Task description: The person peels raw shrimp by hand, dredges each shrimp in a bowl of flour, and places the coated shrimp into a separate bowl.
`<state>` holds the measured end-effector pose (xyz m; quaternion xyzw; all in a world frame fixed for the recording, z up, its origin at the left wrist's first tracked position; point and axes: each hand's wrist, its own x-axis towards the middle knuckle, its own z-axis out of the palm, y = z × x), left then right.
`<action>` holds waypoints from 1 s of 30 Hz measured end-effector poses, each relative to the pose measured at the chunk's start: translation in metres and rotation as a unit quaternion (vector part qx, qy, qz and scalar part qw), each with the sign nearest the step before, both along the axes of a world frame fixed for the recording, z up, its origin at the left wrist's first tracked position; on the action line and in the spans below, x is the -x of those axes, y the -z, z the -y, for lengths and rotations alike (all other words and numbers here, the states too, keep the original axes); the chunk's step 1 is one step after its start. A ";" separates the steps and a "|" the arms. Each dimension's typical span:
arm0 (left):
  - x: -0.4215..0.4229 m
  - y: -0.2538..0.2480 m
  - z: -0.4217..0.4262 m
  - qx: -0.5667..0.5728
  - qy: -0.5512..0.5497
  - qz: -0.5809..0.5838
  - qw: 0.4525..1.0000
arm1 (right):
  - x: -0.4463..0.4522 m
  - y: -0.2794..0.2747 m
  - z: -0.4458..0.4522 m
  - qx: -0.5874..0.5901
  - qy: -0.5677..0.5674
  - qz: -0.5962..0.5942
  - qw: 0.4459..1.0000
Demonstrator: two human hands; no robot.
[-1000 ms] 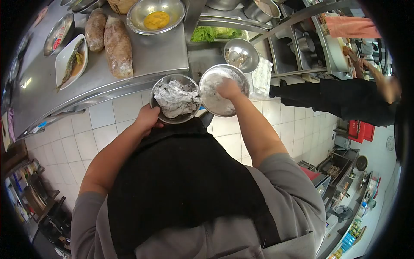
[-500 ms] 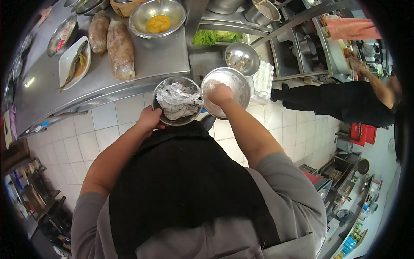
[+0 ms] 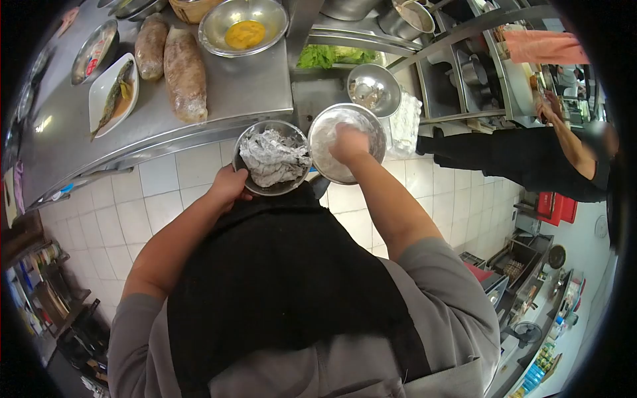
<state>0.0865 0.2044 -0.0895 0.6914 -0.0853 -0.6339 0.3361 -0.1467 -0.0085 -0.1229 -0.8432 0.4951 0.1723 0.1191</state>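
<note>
My left hand (image 3: 230,183) grips the left rim of a metal bowl (image 3: 277,192), its thumb at the edge and the other fingers mostly hidden under the side. Inside the bowl lies a heap of white-dusted pieces (image 3: 271,158) that I cannot name. Close beside it is a second metal bowl (image 3: 383,146) with white powder (image 3: 323,140), probably flour. My right hand (image 3: 350,144) is down in this powder; motion smears its fingers, and I cannot make out whether they hold anything.
A smaller metal bowl (image 3: 397,99) with some residue stands behind. On the steel counter (image 3: 252,93) are a bowl of beaten egg (image 3: 245,34), two wrapped rolls (image 3: 185,76) and a fish (image 3: 114,99) on a white dish. A person in black (image 3: 511,152) works at the right.
My right hand has shifted slightly to the right inside the powder bowl. My left hand keeps its grip on the other bowl. At the right, the other person's arms have moved.
</note>
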 end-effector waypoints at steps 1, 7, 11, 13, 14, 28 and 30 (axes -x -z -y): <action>-0.001 0.002 0.000 -0.001 0.003 0.003 1.000 | -0.001 0.004 0.000 -0.028 -0.042 -0.003 0.999; 0.000 -0.001 0.002 0.000 -0.012 -0.016 1.000 | -0.023 -0.002 0.006 -0.193 -0.112 0.063 0.973; -0.002 0.003 0.005 0.005 -0.013 -0.025 1.000 | -0.022 -0.001 0.006 -0.205 -0.109 0.083 0.969; -0.002 0.009 0.003 0.008 -0.026 -0.024 0.999 | -0.014 -0.006 0.012 -0.215 -0.140 0.100 0.961; -0.003 0.011 0.001 0.008 -0.022 -0.018 1.000 | -0.006 -0.002 0.012 -0.177 -0.118 0.124 0.969; -0.012 0.001 0.001 0.018 0.030 -0.014 0.999 | 0.032 -0.080 0.025 -0.162 0.000 0.106 0.981; -0.012 -0.005 0.002 0.020 0.030 -0.004 0.999 | 0.019 -0.112 0.007 -0.262 0.064 0.257 0.928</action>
